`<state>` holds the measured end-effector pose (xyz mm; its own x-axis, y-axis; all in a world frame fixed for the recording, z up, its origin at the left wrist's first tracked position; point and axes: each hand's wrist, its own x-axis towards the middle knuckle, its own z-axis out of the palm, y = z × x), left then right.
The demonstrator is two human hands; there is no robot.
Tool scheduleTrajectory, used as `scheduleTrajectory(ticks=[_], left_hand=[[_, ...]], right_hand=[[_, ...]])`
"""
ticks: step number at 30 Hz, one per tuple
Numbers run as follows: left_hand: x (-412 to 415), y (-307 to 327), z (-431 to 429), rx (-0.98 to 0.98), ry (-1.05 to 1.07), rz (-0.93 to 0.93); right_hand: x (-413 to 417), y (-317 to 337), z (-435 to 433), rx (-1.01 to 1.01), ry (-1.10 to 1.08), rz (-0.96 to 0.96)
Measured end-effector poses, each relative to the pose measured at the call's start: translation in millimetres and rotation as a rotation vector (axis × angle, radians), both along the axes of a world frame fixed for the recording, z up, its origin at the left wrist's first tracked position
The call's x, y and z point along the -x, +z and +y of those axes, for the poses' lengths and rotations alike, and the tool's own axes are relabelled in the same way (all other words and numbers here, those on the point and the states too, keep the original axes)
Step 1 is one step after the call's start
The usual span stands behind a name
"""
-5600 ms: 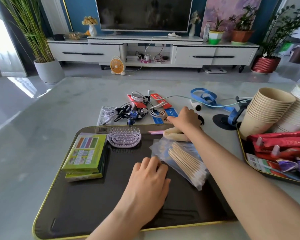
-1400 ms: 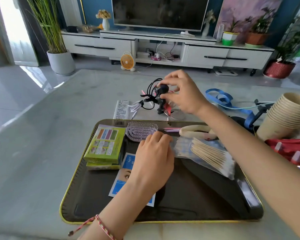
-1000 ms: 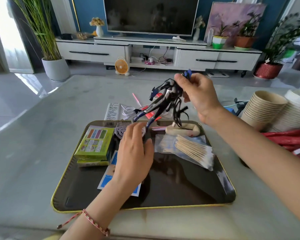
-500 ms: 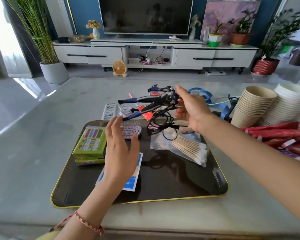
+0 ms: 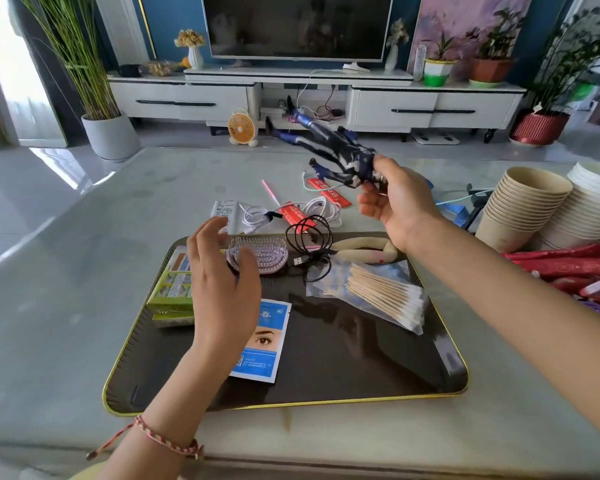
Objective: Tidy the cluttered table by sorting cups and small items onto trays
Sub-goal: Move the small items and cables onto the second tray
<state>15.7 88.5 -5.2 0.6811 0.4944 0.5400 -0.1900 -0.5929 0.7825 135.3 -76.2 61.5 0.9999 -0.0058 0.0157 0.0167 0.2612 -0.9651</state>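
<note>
Black glossy tray [image 5: 343, 368] with a gold rim, set on a pale marbled table [image 5: 70, 306], near centre. Contents, left to right: two green boxes [image 5: 172, 289] stacked at the left edge; a lilac hairbrush [image 5: 267, 254], bristles up, at the far edge; a blue-and-white sachet [image 5: 265, 344] printed with an eye, flat in the middle and partly hidden by the left hand [image 5: 222, 289]; a black cable [image 5: 309, 235] coiled over the far rim, its plug lying inside the tray; a beige curved piece [image 5: 361, 245] along the far rim; a clear bag of cotton swabs [image 5: 381, 294] lying aslant on the right half. Above the tray's left half hovers the left hand, fingers spread and slack, grasping nothing; a braided red bracelet [image 5: 163, 439] circles its wrist. Beyond the tray's far right corner the right hand [image 5: 400, 202] is raised over the table, thumb and upper fingers pinching a dark blue and black toy figure [image 5: 336, 150] by one end, the lower fingers loose; the figure points far and left, clear of every surface. Loose on the table beyond the tray: a white leaflet [image 5: 224, 213], white cables [image 5: 257, 214] in coils, red sachets [image 5: 329, 192], a pink stick [image 5: 269, 188]. At the right: a leaning stack of beige paper cups [image 5: 520, 209], a stack of white cups [image 5: 584, 209] just beside it, and red packets [image 5: 568, 265] heaped nearer.
</note>
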Motion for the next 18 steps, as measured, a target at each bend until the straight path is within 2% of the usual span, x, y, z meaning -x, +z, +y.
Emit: scheduleTrajectory(ticks=[2, 5, 9, 15, 18], left_hand=[[1, 1, 2, 0.0, 0.022, -0.077], [4, 3, 3, -0.037, 0.046, -0.158], [9, 4, 2, -0.136, 0.035, -0.158], [12, -7, -9, -0.252, -0.096, -0.005], [11, -12, -12, -0.307, -0.149, 0.05]], right_hand=[[2, -2, -5, 0.184, 0.151, 0.057], [9, -11, -12, 0.495, 0.494, 0.21], [19, -26, -18, 0.679, 0.836, 0.29], [34, -31, -15, 1.002, 1.025, 0.166], [42, -30, -6, 1.116, 1.017, 0.041]])
